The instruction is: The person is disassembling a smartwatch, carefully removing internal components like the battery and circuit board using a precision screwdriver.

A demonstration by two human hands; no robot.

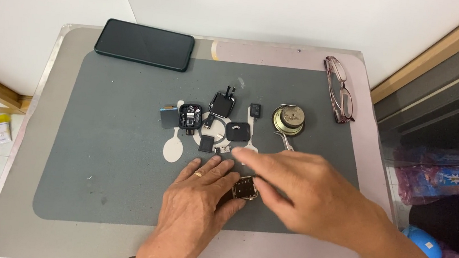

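as left hand pins watch case

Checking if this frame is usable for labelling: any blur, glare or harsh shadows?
Head view: the right hand is smeared by motion blur; the left hand and the small parts on the grey mat are sharp; lighting is soft and even, with faint shadows and no strong glare.
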